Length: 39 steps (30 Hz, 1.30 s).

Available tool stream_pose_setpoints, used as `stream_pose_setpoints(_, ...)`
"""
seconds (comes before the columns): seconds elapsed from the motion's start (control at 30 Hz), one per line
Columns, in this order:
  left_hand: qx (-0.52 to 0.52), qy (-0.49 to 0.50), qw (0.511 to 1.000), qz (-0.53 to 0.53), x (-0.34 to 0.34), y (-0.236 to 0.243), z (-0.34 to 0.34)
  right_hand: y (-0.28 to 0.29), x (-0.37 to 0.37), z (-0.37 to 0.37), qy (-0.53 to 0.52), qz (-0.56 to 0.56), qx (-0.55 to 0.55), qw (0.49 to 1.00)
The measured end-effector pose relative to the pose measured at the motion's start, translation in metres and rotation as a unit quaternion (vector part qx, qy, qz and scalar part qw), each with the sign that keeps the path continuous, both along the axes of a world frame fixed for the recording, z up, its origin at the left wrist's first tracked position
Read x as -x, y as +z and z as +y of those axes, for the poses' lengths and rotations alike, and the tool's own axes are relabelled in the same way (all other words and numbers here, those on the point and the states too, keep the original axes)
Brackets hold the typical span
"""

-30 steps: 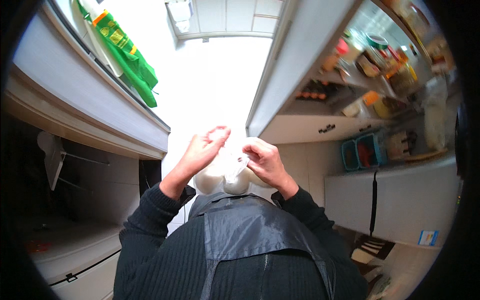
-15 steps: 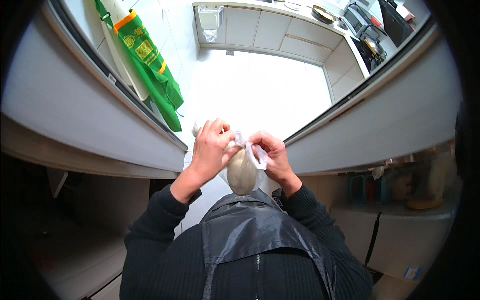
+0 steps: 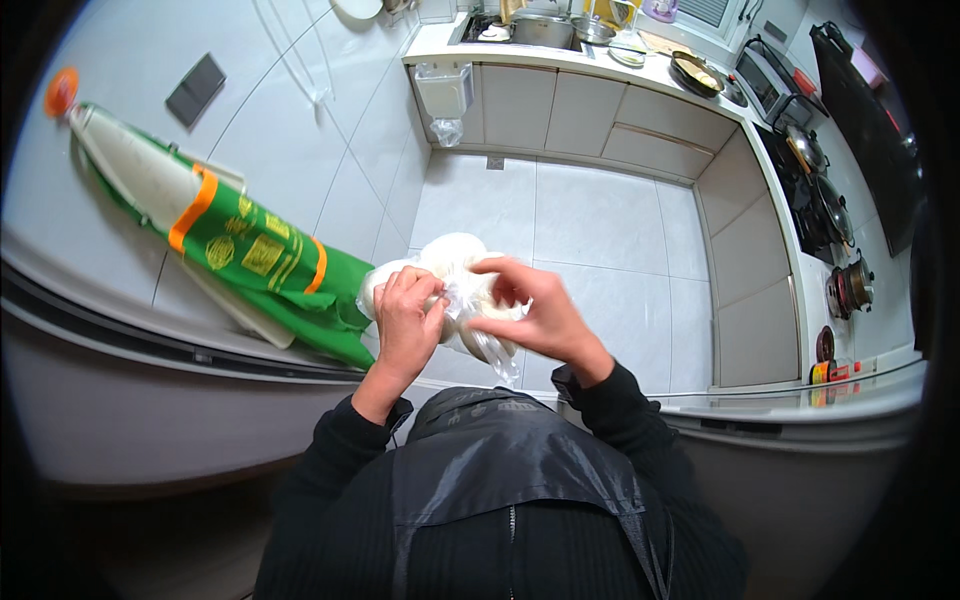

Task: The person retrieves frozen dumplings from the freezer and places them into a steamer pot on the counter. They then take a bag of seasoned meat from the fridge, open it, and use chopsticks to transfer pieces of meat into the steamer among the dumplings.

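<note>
In front of my chest hangs a clear plastic bag (image 3: 499,362) filled with several rounded, whitish lumps (image 3: 452,250); I cannot make out what kind they are. My left hand (image 3: 408,312) is closed on the bag's gathered plastic, fingers bent and thumb pressed in. On the other side, my right hand (image 3: 548,312) has its thumb and forefinger spread apart around the bag's right part. Its other fingers curl partly out of sight. The bag hides where these fingertips touch.
A green cloth item with orange bands (image 3: 270,255) hangs on the left wall. Ahead, a counter (image 3: 440,42) carries a sink (image 3: 543,32) and a frying pan (image 3: 697,74). Pots (image 3: 838,208) stand along the right side. A door track (image 3: 200,352) crosses at left.
The view has moved forward into the kitchen. More whitish lumps in the bag now show between my hands. My right thumb and forefinger have spread apart from their earlier pinch on the plastic.
</note>
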<state>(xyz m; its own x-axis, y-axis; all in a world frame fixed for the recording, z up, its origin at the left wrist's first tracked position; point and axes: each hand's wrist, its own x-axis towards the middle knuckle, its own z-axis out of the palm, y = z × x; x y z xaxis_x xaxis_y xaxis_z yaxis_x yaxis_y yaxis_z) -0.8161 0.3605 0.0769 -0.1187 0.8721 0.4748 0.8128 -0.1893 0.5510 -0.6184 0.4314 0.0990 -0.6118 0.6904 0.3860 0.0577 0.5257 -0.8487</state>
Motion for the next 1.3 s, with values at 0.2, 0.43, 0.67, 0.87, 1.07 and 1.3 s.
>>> stream_pose_setpoints(0.2, -0.003, -0.013, 1.000, 0.029, -0.010, 0.003, 0.127, -0.010, 0.033, 0.108, -0.161, 0.055, -0.272, 0.947)
stream_pose_setpoints(0.43, 0.045, -0.113, 0.984, -0.131, -0.026, -0.030, 0.291, 0.021, -0.035, 0.243, -0.110, 0.071, -0.019, 0.991)
stream_pose_setpoints(0.67, 0.041, -0.251, 0.940, -0.228, -0.035, 0.000, 0.487, 0.020, -0.083, 0.412, -0.303, 0.131, 0.054, 0.942)
stream_pose_setpoints(0.87, -0.003, -0.337, 0.933, -0.128, -0.082, 0.005, 0.622, -0.022, -0.070, 0.506, -0.390, -0.175, -0.172, 0.888)
stream_pose_setpoints(1.07, -0.028, -0.349, 0.933, -0.081, -0.134, -0.027, 0.728, -0.049, -0.111, 0.595, -0.334, -0.018, 0.046, 0.941)
stream_pose_setpoints(1.3, 0.055, -0.228, 0.964, -0.124, -0.182, -0.054, 0.833, -0.069, -0.213, 0.726, -0.335, 0.039, 0.193, 0.921)
